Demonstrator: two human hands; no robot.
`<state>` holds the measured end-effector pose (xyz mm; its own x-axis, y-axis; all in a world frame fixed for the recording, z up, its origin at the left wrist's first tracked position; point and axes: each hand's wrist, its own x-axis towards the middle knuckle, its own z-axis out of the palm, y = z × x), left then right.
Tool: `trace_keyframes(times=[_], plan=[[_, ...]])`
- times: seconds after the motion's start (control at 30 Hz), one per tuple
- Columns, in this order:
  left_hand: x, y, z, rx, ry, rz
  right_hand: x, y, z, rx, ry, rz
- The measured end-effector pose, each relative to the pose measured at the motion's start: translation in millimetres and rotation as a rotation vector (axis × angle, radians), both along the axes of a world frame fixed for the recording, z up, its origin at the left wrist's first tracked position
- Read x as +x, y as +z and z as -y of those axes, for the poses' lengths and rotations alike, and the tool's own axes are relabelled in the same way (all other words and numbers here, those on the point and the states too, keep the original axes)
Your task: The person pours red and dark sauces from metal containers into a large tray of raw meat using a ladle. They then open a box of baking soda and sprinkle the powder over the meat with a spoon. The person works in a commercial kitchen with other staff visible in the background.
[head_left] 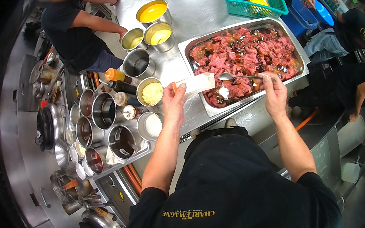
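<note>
In my left hand [175, 105] is an opened white box [199, 84], tipped toward the meat, my fingers closed round its orange end. My right hand [274, 91] grips the handle of a metal spoon [226, 76], whose bowl hangs over the tray by the box's open end. Beneath lies a deep steel tray [210, 110] filled with raw red meat [246, 50] in dark sauce and oil. A small heap of white powder [224, 93] rests on the meat at the near left. What the box holds inside is hidden.
Left of the tray stand steel pots with yellow liquid [152, 13], minced pale bits [152, 93] and white grains [153, 124], plus several bottles [115, 74]. A green basket [256, 8] with jars sits behind. One person [80, 31] stands far left; others work at right.
</note>
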<state>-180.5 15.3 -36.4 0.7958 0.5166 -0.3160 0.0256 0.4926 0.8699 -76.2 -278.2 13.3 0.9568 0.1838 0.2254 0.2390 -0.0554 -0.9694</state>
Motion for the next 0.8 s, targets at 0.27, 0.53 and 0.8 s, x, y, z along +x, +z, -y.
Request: trace_keyframes(times=[0.27, 0.53, 0.8], plan=[[4.9, -10.6, 21.5, 0.04, -0.07, -0.007, -6.0, -11.9, -31.0, -0.194, 0.154, 0.146], [4.6, -17.4, 29.4, 0.017, -0.108, -0.021, 0.2, -43.3, -32.1, 0.057, 0.112, -0.319], [7.7, -11.8, 30.6, -0.021, -0.07, -0.038, 10.4, -54.1, -25.6, 0.215, 0.068, -0.441]])
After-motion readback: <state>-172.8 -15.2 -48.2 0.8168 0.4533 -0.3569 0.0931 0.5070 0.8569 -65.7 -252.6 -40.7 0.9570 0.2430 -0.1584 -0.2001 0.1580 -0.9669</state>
